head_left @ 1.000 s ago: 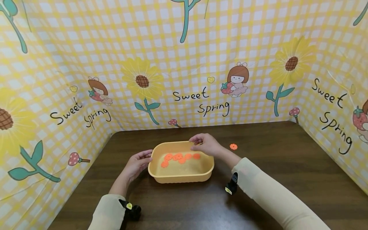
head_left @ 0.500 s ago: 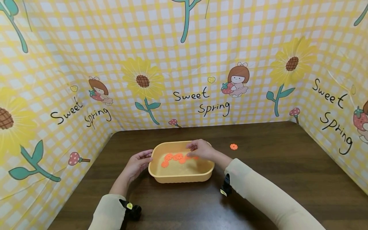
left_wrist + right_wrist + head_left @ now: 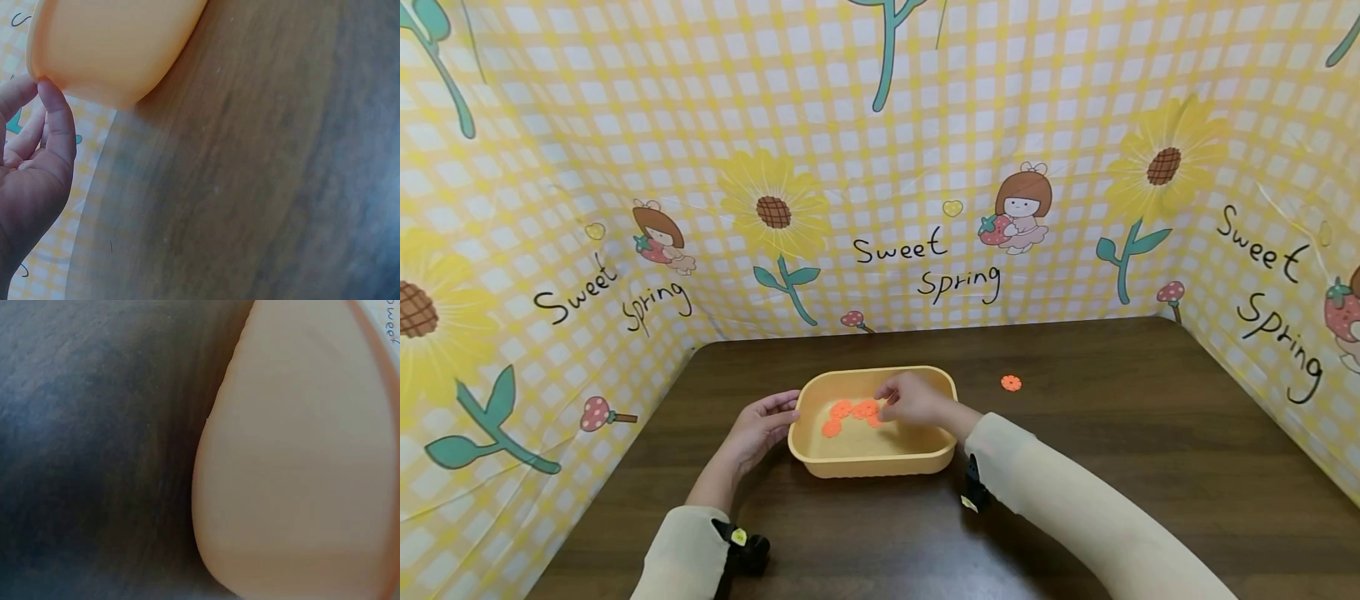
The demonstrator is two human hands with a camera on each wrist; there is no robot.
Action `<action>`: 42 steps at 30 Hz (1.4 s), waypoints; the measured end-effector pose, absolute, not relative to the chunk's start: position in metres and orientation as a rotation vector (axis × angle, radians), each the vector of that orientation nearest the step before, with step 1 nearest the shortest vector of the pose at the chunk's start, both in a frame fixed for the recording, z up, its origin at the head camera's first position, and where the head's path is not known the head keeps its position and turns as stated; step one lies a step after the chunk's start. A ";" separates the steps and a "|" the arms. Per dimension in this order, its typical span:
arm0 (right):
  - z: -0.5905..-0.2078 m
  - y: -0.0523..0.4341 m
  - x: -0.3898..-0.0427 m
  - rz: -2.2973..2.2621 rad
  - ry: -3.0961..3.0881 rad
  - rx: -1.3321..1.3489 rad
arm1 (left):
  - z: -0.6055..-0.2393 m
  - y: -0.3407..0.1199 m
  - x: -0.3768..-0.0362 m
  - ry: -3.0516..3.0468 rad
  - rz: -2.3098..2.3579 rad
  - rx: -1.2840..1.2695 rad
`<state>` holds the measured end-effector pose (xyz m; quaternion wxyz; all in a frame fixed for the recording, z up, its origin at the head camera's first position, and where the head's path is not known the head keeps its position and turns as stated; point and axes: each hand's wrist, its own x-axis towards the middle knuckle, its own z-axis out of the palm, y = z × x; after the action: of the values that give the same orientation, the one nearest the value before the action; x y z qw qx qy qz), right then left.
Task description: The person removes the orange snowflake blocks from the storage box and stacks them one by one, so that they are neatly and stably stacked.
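Yellow gingham sheeting printed with sunflowers and "Sweet Spring" walls in a dark wooden surface [image 3: 1150, 433], and near its middle sits a yellow tub [image 3: 874, 462]. Inside it lie several orange discs [image 3: 842, 411] with scalloped edges, strung in a loose arc across the floor of the tub; one more disc [image 3: 1011, 382] lies alone on the surface, well to the right of the tub and apart from it. The left hand [image 3: 760, 425] rests against the tub's left end, fingers relaxed and only lightly bent, thumb tip touching the rim, as the left wrist view shows; it steadies rather than grips. The right hand [image 3: 913, 398] is down inside the tub over the right end of the arc, fingers curled toward the discs; whether they already pinch one I cannot tell, since the hand hides its own fingertips and the right wrist view shows only the tub wall and the surface. My guess is that the step in hand is handling the discs in the tub. Thin and flat as they look, the next move would call for a fine fingertip pinch, with the left hand keeping the tub from sliding.
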<state>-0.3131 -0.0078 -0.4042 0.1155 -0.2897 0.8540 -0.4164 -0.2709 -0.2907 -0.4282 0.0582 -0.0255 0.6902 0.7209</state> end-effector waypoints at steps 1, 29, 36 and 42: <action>-0.405 -0.009 -0.314 -1.204 2.507 -0.840 | -0.430 -0.291 -0.273 2.092 2.191 -0.088; -0.412 -0.035 -0.320 -0.940 2.642 -0.895 | -0.431 -0.290 -0.271 2.087 2.193 -0.117; -0.416 -0.040 -0.321 -0.863 2.690 -0.931 | -0.430 -0.290 -0.271 2.085 2.186 -0.123; -0.417 -0.041 -0.321 -0.842 2.700 -0.973 | -0.428 -0.290 -0.270 2.076 2.205 -0.114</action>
<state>-0.3211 -0.0406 -0.4173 0.0751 -0.3244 0.9002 -0.2807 -0.2704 -0.2898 -0.4282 0.0553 -0.0376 0.6840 0.7264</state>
